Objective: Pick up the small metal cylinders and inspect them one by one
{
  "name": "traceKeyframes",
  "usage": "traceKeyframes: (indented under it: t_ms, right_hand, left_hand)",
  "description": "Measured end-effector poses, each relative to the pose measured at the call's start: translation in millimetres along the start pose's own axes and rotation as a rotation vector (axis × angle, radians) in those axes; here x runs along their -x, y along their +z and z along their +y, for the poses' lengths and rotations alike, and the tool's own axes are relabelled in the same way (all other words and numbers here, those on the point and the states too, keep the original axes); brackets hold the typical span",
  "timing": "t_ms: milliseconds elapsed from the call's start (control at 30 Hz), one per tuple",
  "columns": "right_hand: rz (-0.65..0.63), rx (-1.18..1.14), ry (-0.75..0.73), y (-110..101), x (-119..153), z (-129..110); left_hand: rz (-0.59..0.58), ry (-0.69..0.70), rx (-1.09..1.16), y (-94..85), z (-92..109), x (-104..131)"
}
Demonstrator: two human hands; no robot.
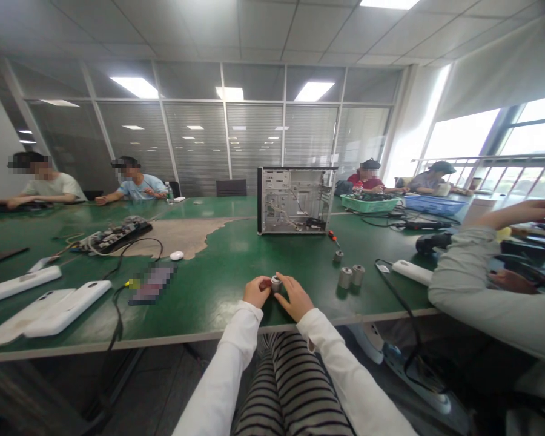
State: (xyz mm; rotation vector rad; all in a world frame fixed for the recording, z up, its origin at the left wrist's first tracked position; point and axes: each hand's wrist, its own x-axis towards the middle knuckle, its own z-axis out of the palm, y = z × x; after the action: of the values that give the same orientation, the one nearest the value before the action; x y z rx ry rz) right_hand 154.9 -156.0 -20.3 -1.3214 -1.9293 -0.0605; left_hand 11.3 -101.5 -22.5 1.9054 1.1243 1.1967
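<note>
A small silver metal cylinder (pixel 276 284) with a narrower top stands upright at the table edge in front of me, between my hands. My left hand (pixel 257 293) is closed, its thumb and fingertips pinched together against the cylinder's left side. Whether something tiny is in that pinch cannot be made out. My right hand (pixel 296 298) curls around the right side, fingers behind it and thumb in front. To the right stand two similar metal cylinders (pixel 345 278) side by side, and a smaller cylinder (pixel 338 257) stands farther back, near an orange-handled screwdriver (pixel 332 237).
An open computer case (pixel 295 200) stands ahead on the green table (pixel 227 272). Left are a phone (pixel 153 283), cables, white power banks (pixel 68 309) and a circuit assembly (pixel 122 233). A co-worker's sleeve (pixel 472 272) is close right; baskets (pixel 370 204) and other people are beyond.
</note>
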Motion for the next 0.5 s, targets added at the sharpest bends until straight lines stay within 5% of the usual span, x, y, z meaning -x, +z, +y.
traceKeyframes:
  t_ms: [300, 500]
  right_hand:
    - [0.053, -0.188, 0.163, -8, 6, 5]
    - [0.169, -0.063, 0.320, -43, 40, 47]
  left_hand:
    - [-0.064, -0.038, 0.040, -0.6, 1, 1]
    - [-0.052, -0.056, 0.032, -2.1, 2, 1]
